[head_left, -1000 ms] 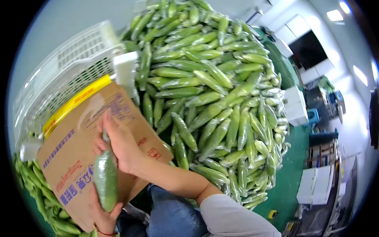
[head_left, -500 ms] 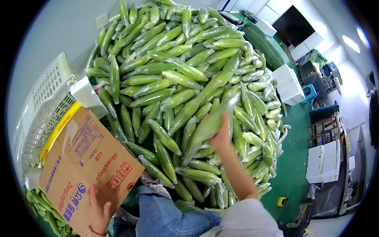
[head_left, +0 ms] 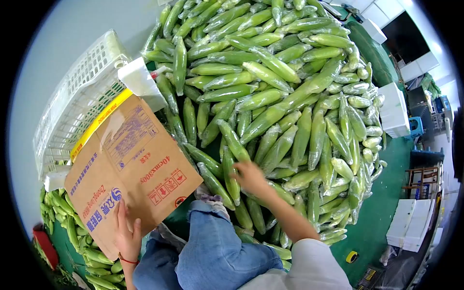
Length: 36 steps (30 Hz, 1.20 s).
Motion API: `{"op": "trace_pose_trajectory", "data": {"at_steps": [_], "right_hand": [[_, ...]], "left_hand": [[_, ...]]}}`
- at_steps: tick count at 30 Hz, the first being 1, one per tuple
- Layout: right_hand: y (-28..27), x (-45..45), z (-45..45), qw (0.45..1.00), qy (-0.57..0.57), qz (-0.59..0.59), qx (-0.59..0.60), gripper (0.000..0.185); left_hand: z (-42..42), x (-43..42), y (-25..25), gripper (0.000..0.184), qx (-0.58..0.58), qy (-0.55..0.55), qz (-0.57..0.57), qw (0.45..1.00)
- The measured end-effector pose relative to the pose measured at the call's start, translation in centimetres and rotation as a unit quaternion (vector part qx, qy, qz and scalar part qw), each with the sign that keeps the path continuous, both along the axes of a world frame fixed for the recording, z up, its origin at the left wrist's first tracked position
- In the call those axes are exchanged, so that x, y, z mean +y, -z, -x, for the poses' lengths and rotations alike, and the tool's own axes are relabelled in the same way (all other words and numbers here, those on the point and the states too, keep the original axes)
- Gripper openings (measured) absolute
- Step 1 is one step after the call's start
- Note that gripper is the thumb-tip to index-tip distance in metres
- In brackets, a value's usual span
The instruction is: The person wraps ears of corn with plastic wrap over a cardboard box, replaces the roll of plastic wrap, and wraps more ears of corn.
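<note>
Wrapped corn [head_left: 229, 181] — at right fingertips [head_left: 238, 167]

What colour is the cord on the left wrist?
The thin cord on the left wrist is red, showing best in the head view.

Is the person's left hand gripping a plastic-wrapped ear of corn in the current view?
No, the left hand lies against the printed cardboard, its fingers and thumb apart.
</note>
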State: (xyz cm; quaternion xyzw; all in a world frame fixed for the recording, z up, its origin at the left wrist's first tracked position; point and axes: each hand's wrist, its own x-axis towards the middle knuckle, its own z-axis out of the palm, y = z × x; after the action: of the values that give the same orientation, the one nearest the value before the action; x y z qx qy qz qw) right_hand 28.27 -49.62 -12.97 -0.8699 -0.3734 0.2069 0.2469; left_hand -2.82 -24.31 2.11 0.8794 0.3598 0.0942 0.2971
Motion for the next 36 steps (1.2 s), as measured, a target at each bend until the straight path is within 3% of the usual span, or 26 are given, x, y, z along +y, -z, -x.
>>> {"op": "trace_pose_trajectory", "data": {"at_steps": [2,3,5,8,12,13,15,16,18,19,21,24,25,27,30,33,35,36], "right_hand": [[2.9,1.7,3.2,0.990,0.049,0.093,0.092,0.052],[4.8,2.2,4.3,0.990,0.079,0.116,0.007,0.059],[5.7,3.4,4.7,0.982,0.101,0.159,-0.012,0.069],[6.3,2.3,3.3,0.943,0.225,-0.009,0.244,0.076],[7.4,1.2,4.9,0.800,0.160,-0.110,0.567,0.079],[9.1,1.7,5.8,0.858,0.141,-0.047,0.492,0.078],[12.1,2.4,6.1,0.905,0.071,-0.036,0.418,0.089],[8.8,3.2,5.9,0.905,0.087,-0.012,0.416,0.094],[9.9,3.1,5.7,0.908,0.065,0.012,0.415,0.097],[9.7,3.0,5.2,0.851,0.029,-0.047,0.522,0.093],[5.9,3.0,4.1,0.810,0.026,-0.023,0.585,0.087],[8.2,3.0,4.4,0.773,0.085,-0.016,0.629,0.088],[6.4,3.2,3.9,0.725,0.052,-0.046,0.685,0.094],[11.1,2.7,4.3,0.717,0.016,-0.086,0.692,0.086],[12.0,2.2,5.5,0.727,0.103,-0.123,0.667,0.075],[10.5,0.4,5.6,0.556,0.136,-0.170,0.802,0.070],[10.5,-2.1,6.0,0.525,0.147,-0.214,0.810,0.080],[10.1,-3.9,6.1,0.502,0.155,-0.247,0.814,0.075]], "left_hand": [[0.5,0.0,-0.4,0.063,0.005,-0.001,-0.002,1.000],[0.8,0.0,-0.2,0.063,0.013,0.001,-0.011,1.000],[1.0,0.0,0.6,0.062,0.025,0.015,-0.028,0.999],[1.5,0.1,1.1,0.060,-0.013,0.009,-0.015,1.000],[2.9,0.4,2.1,0.058,-0.032,-0.030,0.050,0.998],[2.9,0.3,2.4,0.057,-0.048,-0.037,0.060,0.996],[3.4,0.3,3.7,0.054,-0.092,-0.053,0.091,0.990],[3.6,0.5,4.1,0.053,-0.094,-0.050,0.096,0.990],[4.0,1.1,4.8,0.052,-0.091,-0.035,0.098,0.990],[4.5,1.5,5.5,0.052,-0.081,-0.029,0.093,0.992],[4.5,2.2,6.6,0.049,-0.087,-0.021,0.077,0.993],[4.0,2.6,7.2,0.047,-0.119,-0.020,0.096,0.988],[2.8,2.4,6.5,0.042,-0.105,-0.006,0.029,0.994],[0.9,1.8,4.2,0.039,-0.065,0.019,-0.106,0.992],[2.7,3.2,7.1,0.041,-0.068,-0.014,-0.023,0.997],[3.3,3.5,6.5,0.043,-0.021,-0.029,0.009,0.999],[3.0,3.3,6.1,0.042,-0.018,-0.018,-0.023,0.999],[2.9,3.2,6.3,0.041,-0.033,-0.001,-0.051,0.998]]}}
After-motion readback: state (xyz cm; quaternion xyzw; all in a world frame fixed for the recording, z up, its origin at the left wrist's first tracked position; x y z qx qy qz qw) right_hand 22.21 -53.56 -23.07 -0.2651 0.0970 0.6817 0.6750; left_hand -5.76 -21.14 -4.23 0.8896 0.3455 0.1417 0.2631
